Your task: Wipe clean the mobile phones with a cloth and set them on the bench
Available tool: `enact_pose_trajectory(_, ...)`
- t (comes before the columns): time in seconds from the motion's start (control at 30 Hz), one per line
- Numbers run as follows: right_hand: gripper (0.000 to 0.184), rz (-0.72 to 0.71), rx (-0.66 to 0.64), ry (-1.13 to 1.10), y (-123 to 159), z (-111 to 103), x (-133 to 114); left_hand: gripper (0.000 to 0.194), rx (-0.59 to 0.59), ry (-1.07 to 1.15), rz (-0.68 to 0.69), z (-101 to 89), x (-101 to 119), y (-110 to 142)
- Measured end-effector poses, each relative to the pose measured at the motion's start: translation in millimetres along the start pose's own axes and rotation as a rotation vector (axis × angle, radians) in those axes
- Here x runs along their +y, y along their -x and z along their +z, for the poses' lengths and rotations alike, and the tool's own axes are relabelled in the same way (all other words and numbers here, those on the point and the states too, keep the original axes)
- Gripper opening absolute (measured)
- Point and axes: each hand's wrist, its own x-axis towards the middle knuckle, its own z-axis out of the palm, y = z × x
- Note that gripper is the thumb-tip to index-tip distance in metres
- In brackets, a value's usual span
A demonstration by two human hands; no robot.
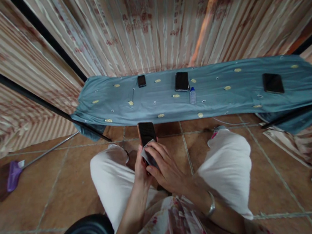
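Inside the curled left grip [141,167], phone [147,132]; over its lower front, grey cloth [149,157] pinched by right grip [167,168].

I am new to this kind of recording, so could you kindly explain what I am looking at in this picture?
Of course. There is no machine here, only a person using two bare hands. The single picture comes from a camera worn on the person's head, looking forward and down, which is why the knees show on either side.

The left hand holds a phone, dark screen up. The right hand holds a grey cloth against that screen.

Beyond the knees is a long table under a blue cover. On it, from left to right, are a small black device, a larger black device, a small bottle with a blue cap, and a dark tablet-like device.
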Motion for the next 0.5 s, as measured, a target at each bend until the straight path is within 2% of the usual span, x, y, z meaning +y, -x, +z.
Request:
enact_pose_trajectory(0.1,0.042,0.041,0.018,0.016,3,-2,7,0.023,0.002,0.022,-0.013,14.8,4,-7)
enact_pose_trajectory(0.2,0.042,0.085,0.04,0.052,6,-5,16,0.022,-0.045,0.049,0.003,19.3,7,-8)
enact_pose_trajectory(0.33,0.041,0.137,0.049,0.074,10,-8,22,0.023,-0.098,0.055,-0.008,15.1,9,-4)
enact_pose_trajectory(0.5,0.041,0.142,0.018,0.051,8,-5,12,0.026,-0.041,0.006,0.013,4.6,4,-10)
